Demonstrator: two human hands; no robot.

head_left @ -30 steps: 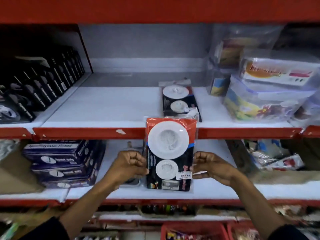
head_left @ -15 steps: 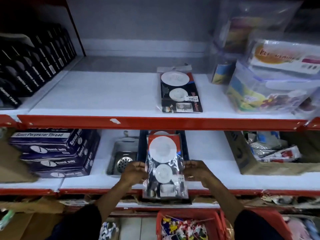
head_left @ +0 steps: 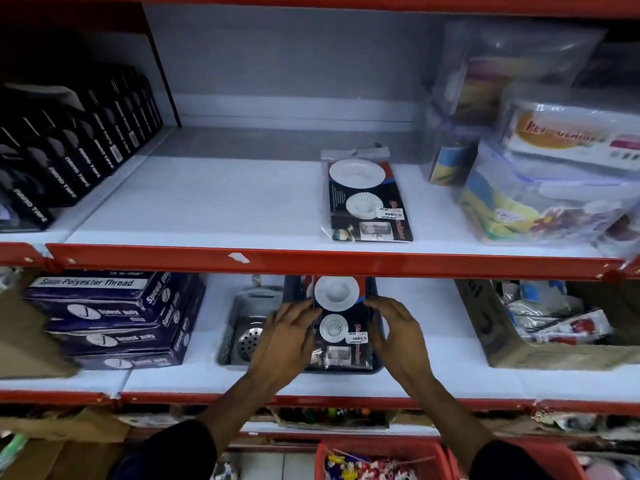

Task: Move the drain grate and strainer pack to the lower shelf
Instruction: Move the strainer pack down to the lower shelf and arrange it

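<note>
A strainer pack [head_left: 341,322], black and red with two white round strainers, lies flat on the lower shelf [head_left: 433,379] on top of a dark tray [head_left: 378,355]. My left hand [head_left: 287,337] grips its left edge and my right hand [head_left: 398,336] its right edge. Just left of the pack sits the drain grate [head_left: 250,339], a perforated metal disc in a grey packet, partly hidden by my left hand. A second, identical strainer pack [head_left: 367,202] lies on the upper shelf [head_left: 194,209].
Blue thread boxes [head_left: 114,317] are stacked on the lower shelf's left, and an open cardboard box [head_left: 502,344] stands at its right. The upper shelf carries black tape boxes [head_left: 69,154] at left and plastic containers [head_left: 554,174] at right. The red shelf lip [head_left: 311,261] overhangs. Red baskets [head_left: 381,459] sit below.
Both hands have carried the strainer pack from upright in front of the shelf lip down and back into the lower shelf, where it now lies flat on the dark tray.
</note>
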